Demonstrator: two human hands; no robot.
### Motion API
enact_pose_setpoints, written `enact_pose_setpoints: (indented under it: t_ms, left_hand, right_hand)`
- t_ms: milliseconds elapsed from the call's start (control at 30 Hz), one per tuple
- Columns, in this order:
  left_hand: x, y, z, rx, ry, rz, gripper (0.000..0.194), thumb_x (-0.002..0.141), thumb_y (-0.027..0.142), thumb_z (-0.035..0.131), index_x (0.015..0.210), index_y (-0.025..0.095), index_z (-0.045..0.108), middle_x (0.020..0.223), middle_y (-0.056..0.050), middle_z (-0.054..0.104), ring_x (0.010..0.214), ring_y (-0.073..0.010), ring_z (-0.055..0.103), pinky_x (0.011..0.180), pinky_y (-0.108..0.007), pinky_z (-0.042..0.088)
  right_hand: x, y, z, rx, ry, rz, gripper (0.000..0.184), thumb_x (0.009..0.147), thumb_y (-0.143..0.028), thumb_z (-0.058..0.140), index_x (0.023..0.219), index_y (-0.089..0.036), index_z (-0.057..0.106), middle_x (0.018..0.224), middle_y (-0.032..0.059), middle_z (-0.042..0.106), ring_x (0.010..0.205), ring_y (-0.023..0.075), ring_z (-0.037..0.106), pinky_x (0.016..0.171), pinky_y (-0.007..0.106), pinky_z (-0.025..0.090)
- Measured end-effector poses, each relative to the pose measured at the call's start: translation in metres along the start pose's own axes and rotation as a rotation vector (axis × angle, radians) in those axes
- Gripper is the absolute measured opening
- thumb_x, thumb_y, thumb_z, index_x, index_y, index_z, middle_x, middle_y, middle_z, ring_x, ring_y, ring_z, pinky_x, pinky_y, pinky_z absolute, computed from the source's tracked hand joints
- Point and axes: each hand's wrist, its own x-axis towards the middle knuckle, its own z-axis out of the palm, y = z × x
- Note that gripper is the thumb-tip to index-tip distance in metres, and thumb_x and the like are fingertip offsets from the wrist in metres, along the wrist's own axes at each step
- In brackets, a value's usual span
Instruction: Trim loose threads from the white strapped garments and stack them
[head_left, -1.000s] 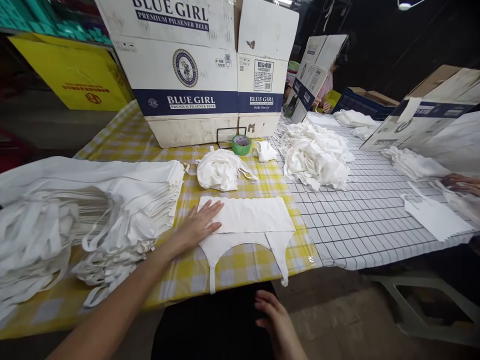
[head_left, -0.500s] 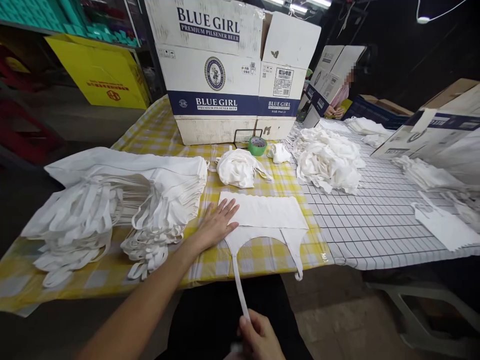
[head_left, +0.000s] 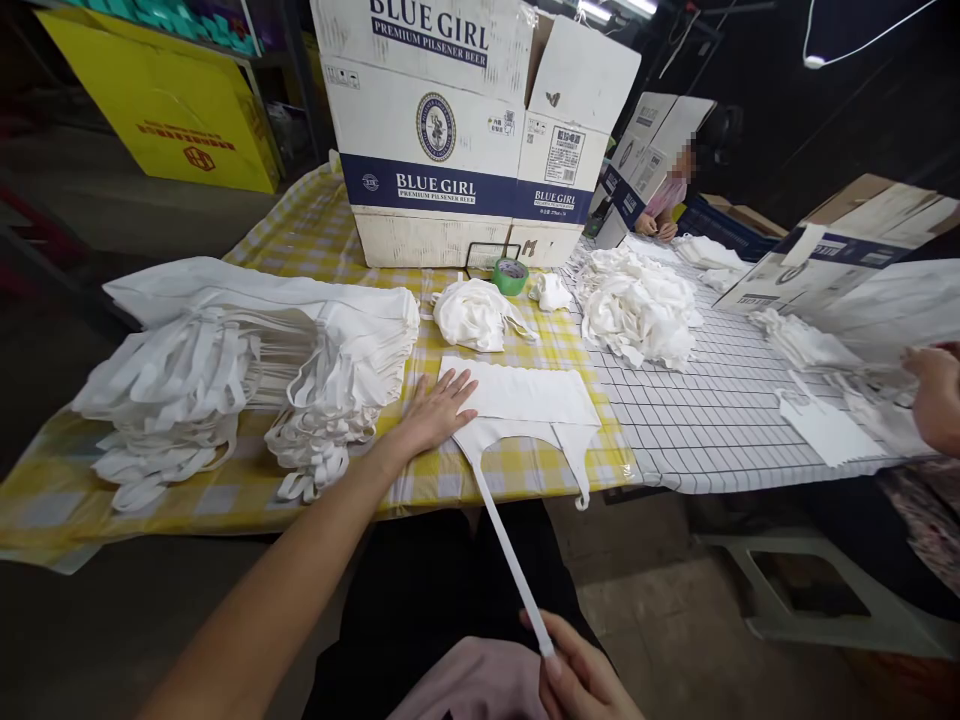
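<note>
A white camisole point(head_left: 532, 392) lies flat at the front edge of the yellow checked tablecloth point(head_left: 409, 492), its straps toward me. My left hand point(head_left: 439, 410) rests on its left side, fingers stretched out and pressing flat. One strap point(head_left: 511, 548) runs taut past the table edge, and my right hand point(head_left: 581, 672) pinches its end over my lap. The other strap point(head_left: 581, 490) hangs loose and curled at the edge. To the left of my hand sits a thick stack of white camisoles point(head_left: 367, 315), with bunched strap loops drooping toward the front.
A large beer carton point(head_left: 442, 140) stands behind, with green tape point(head_left: 510, 276) and a crumpled white garment point(head_left: 476, 315) before it. Further right are a heap of white cloth point(head_left: 637, 305), another carton point(head_left: 817, 255), a co-worker's hand point(head_left: 937, 395) and a plastic stool point(head_left: 832, 590).
My right hand has moved down and to the right, drawing the strap out longer and straighter. My left hand stays on the camisole. A co-worker's hand has come into view at the right.
</note>
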Motion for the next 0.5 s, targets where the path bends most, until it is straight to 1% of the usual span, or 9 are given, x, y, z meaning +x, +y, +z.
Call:
enact_pose_setpoints:
  t_ms: [67,100,167,233,300,333,367,433,500]
  left_hand:
    - [-0.003,0.006,-0.003,0.002,0.021,-0.003,0.053,0.09,0.042,0.032,0.14,0.026,0.023,0.15,-0.002,0.015,0.138,-0.0242,0.007,0.107,-0.055,0.0]
    - [-0.007,0.012,-0.005,0.004,0.045,0.006,0.053,0.09,0.035,0.033,0.14,0.025,0.023,0.15,-0.003,0.014,0.138,-0.0237,0.007,0.108,-0.055,-0.001]
    - [-0.022,0.032,-0.013,-0.01,0.088,0.068,0.057,0.086,0.018,0.034,0.141,0.023,0.022,0.15,-0.004,0.015,0.138,-0.0221,0.008,0.109,-0.053,-0.003]
    - [-0.049,0.061,-0.022,-0.097,0.067,0.196,0.066,0.078,0.005,0.035,0.14,0.024,0.022,0.149,-0.003,0.021,0.137,-0.02,0.015,0.11,-0.05,-0.001]
    - [-0.083,0.093,-0.029,-0.304,-0.062,0.358,0.069,0.076,0.004,0.035,0.139,0.027,0.023,0.144,-0.002,0.033,0.132,-0.0174,0.03,0.111,-0.047,0.008]
    - [-0.1,0.108,-0.031,-0.415,-0.138,0.432,0.068,0.077,0.005,0.037,0.139,0.029,0.025,0.141,-0.002,0.038,0.129,-0.0165,0.035,0.111,-0.045,0.012]
    - [-0.116,0.122,-0.031,-0.51,-0.185,0.494,0.068,0.076,0.007,0.04,0.138,0.029,0.025,0.138,-0.003,0.043,0.126,-0.017,0.038,0.111,-0.044,0.016]
    - [-0.14,0.144,-0.025,-0.618,-0.21,0.509,0.066,0.076,0.011,0.046,0.137,0.028,0.027,0.134,-0.004,0.047,0.122,-0.0182,0.043,0.109,-0.043,0.021]
    - [-0.151,0.157,-0.012,-0.612,-0.157,0.502,0.053,0.077,0.015,0.048,0.129,0.024,0.039,0.119,-0.007,0.058,0.11,-0.0196,0.052,0.106,-0.044,0.027]
  right_hand:
    - [-0.004,-0.005,-0.001,-0.014,-0.007,-0.077,0.065,0.076,-0.055,0.057,0.127,-0.017,0.043,0.053,-0.0038,0.048,0.049,0.0097,0.043,0.053,0.023,0.033]
    - [-0.005,-0.007,-0.001,-0.007,-0.003,-0.105,0.066,0.077,-0.054,0.057,0.128,-0.016,0.04,0.054,-0.0032,0.05,0.05,0.0105,0.045,0.054,0.024,0.035]
    - [-0.007,-0.01,0.0,0.026,0.002,-0.128,0.071,0.077,-0.055,0.055,0.132,-0.016,0.035,0.055,-0.0018,0.054,0.048,0.0116,0.047,0.053,0.025,0.037]
    - [-0.009,-0.015,0.001,0.044,-0.036,-0.112,0.078,0.078,-0.055,0.054,0.138,-0.015,0.023,0.059,0.0008,0.059,0.047,0.0123,0.049,0.05,0.025,0.038]
    - [-0.011,-0.022,0.0,0.043,-0.041,-0.103,0.082,0.079,-0.054,0.054,0.14,-0.015,0.015,0.062,0.0027,0.063,0.045,0.0119,0.051,0.047,0.024,0.037]
    - [-0.012,-0.027,-0.001,0.04,-0.025,-0.106,0.082,0.079,-0.053,0.054,0.14,-0.015,0.015,0.062,0.0029,0.063,0.043,0.0115,0.051,0.045,0.023,0.036]
    - [-0.012,-0.032,-0.002,0.043,-0.003,-0.112,0.081,0.079,-0.053,0.054,0.14,-0.016,0.015,0.061,0.0026,0.063,0.041,0.011,0.051,0.042,0.021,0.035]
    - [-0.011,-0.043,-0.005,0.071,0.023,-0.117,0.08,0.079,-0.051,0.055,0.14,-0.016,0.017,0.06,0.0024,0.063,0.037,0.0109,0.051,0.038,0.019,0.033]
    - [-0.007,-0.055,-0.007,0.123,-0.002,-0.075,0.076,0.08,-0.049,0.055,0.139,-0.016,0.02,0.061,0.004,0.065,0.036,0.012,0.054,0.035,0.018,0.03]
